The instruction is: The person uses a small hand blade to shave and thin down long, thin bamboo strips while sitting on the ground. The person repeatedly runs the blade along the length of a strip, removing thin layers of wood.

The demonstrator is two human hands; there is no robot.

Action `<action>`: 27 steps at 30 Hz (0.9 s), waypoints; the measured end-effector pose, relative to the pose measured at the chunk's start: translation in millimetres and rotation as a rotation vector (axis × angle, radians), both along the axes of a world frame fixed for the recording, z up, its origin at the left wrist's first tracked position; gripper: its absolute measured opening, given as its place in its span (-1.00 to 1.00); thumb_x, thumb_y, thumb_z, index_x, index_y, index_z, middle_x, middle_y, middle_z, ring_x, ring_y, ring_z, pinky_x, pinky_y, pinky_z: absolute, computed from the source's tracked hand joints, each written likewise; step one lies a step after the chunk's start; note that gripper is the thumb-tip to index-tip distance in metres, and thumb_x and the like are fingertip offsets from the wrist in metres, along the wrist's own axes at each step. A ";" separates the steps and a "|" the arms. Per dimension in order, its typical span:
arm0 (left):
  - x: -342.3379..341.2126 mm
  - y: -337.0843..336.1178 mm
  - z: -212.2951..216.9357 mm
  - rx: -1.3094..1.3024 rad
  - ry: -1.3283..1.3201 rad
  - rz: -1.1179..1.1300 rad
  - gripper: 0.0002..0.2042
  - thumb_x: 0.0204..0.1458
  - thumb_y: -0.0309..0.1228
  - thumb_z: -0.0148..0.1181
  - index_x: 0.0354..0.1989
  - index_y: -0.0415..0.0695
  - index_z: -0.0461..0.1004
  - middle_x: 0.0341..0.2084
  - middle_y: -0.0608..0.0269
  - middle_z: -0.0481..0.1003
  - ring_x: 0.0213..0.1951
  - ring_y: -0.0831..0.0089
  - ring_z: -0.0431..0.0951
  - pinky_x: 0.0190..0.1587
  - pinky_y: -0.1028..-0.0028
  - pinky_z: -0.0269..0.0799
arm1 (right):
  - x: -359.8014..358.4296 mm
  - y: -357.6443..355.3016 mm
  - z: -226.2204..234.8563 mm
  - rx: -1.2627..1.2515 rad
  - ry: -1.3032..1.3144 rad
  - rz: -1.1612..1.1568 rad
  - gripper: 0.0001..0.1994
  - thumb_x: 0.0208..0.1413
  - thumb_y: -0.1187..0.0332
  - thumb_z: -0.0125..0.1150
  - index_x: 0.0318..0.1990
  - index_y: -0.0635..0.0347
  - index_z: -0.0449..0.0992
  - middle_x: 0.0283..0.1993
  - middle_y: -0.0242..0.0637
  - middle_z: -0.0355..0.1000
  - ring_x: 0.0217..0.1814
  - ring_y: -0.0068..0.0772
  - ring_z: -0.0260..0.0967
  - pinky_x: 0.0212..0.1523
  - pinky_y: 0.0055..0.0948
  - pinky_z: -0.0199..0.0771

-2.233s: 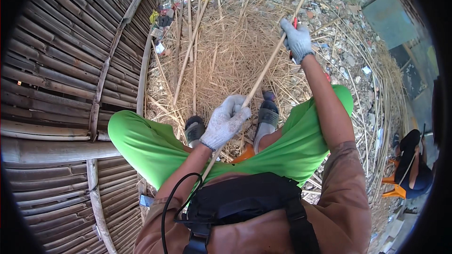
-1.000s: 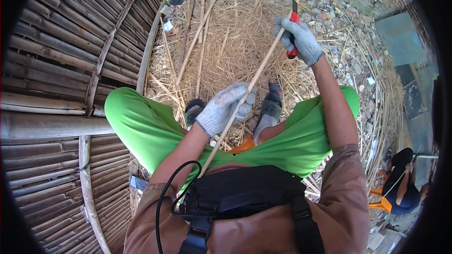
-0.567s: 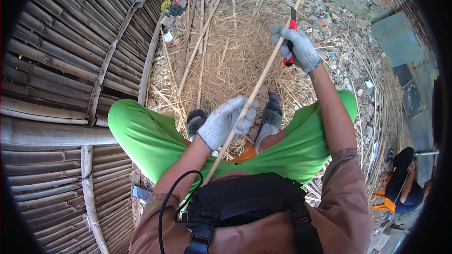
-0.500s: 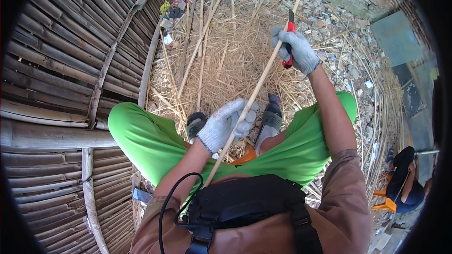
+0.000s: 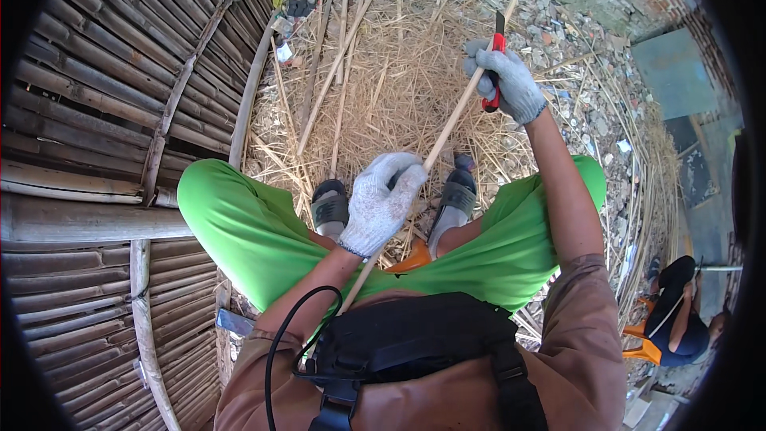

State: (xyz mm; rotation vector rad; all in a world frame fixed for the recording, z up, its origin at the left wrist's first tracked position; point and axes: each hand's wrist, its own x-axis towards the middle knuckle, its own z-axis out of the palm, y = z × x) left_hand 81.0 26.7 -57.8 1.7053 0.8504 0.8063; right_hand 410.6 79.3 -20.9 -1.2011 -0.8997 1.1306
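Note:
A long, pale bamboo strip (image 5: 453, 120) slants from beside my waist up to the far right, across my lap. My gloved left hand (image 5: 380, 206) is closed round its middle, back of the hand upward, thumb and forefinger pinching it. Farther along, my gloved right hand (image 5: 517, 86) grips a red utility knife (image 5: 498, 45) with a dark blade pointing away from me. The same hand's fingers also rest against the strip, and the knife lies beside it near the far end. Part of the strip is hidden under my left hand.
A bamboo slat wall (image 5: 88, 136) rises close on my left. Between my sandalled feet and beyond lie straw-like shavings (image 5: 391, 96) and several long bamboo strips (image 5: 351, 36). Rubble and litter (image 5: 550, 20) surround them. Another person (image 5: 678, 315) sits on an orange stool at the right.
My left hand has turned from palm inward with loosely curled fingers to back upward, closing over the strip. My right hand has shifted slightly right and nearer, and the knife has tilted a little.

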 end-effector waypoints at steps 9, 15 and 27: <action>0.3 12.9 -6.2 0.247 0.015 -0.046 -0.75 0.46 -0.25 0.08 -0.09 -0.20 0.53 -0.31 0.11 0.56 -0.29 0.32 0.59 -0.14 0.32 0.55 | -4.9 4.5 11.7 -0.013 -0.087 0.031 -0.69 0.38 0.28 0.25 0.11 0.31 0.50 -0.28 -0.30 0.59 -0.57 -0.66 0.37 -0.58 -0.61 0.40; 5.3 5.4 -28.8 -0.090 -0.024 0.005 -0.76 0.52 -0.21 0.03 -0.10 -0.12 0.46 -0.48 0.37 0.44 -0.48 0.61 0.44 -0.39 0.50 0.42 | -9.6 4.7 10.4 -0.049 -0.135 0.025 -0.73 0.39 0.28 0.22 0.08 0.27 0.52 -0.29 -0.38 0.58 -0.54 -0.70 0.43 -0.57 -0.59 0.44; 5.9 -7.9 -11.4 -0.368 -0.140 -0.078 -0.69 0.44 -0.24 0.22 0.14 -0.23 0.46 -0.28 0.28 0.52 -0.29 0.52 0.58 -0.17 0.42 0.62 | 1.0 -14.1 17.2 -0.156 -0.299 -0.028 -0.65 0.37 0.08 0.28 0.01 0.21 0.59 -0.45 -0.43 0.54 -0.59 -0.64 0.42 -0.59 -0.55 0.39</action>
